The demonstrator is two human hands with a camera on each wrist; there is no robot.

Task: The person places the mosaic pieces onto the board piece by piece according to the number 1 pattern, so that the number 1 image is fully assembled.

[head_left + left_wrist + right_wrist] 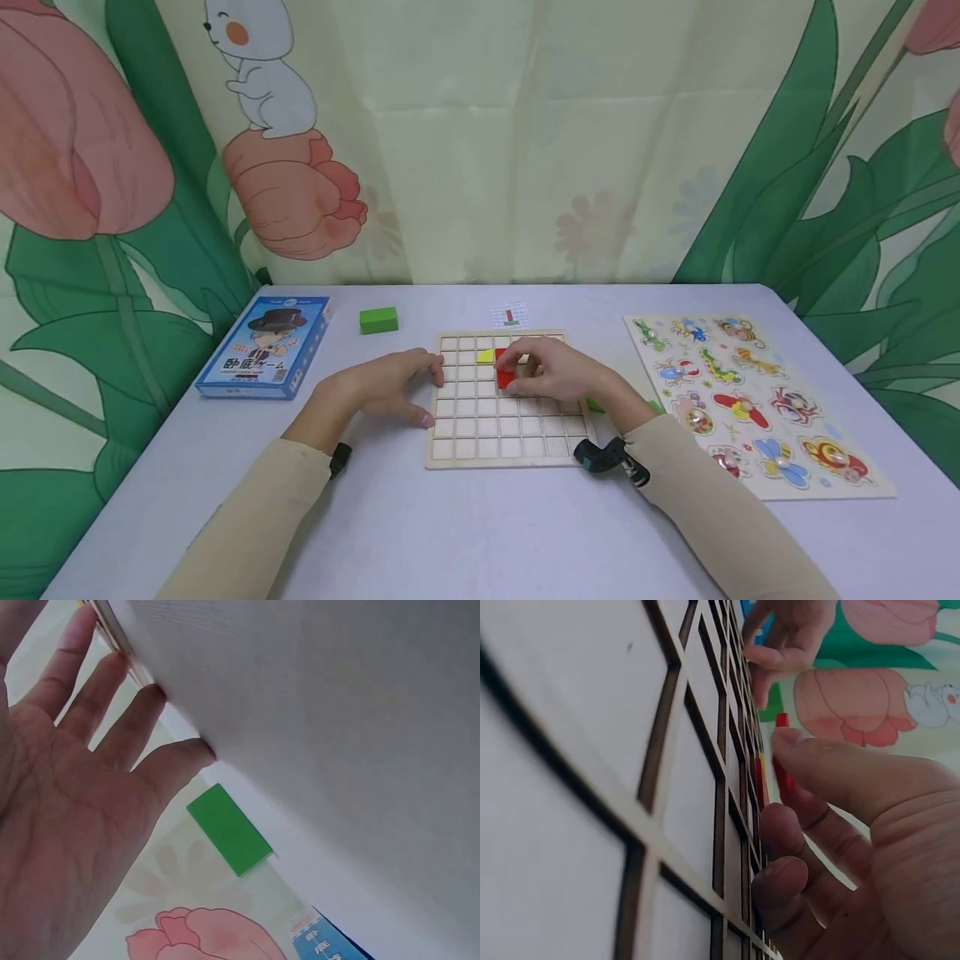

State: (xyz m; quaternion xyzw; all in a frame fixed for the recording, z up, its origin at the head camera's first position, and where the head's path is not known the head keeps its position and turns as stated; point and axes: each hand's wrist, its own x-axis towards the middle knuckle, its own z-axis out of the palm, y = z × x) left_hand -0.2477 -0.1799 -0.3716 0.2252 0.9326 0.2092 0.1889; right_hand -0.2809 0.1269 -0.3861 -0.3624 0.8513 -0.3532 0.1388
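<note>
A wooden grid board (504,463) lies flat on the table with a yellow square piece (486,357) in its upper part. Beside the yellow piece, my right hand (558,371) pinches a red block (782,720) between thumb and fingers just over the grid. Red also shows low on the grid in the right wrist view; the fingers partly hide how the red parts divide. My left hand (393,387) is spread at the board's left edge, its fingertips and thumb touching that edge.
Behind the board lies a small grid card (511,316) with a red and green pattern. A green block (378,320) and a blue game box (264,348) stand left. Green pieces (595,405) lie partly under my right wrist, next to an insect puzzle board (750,400).
</note>
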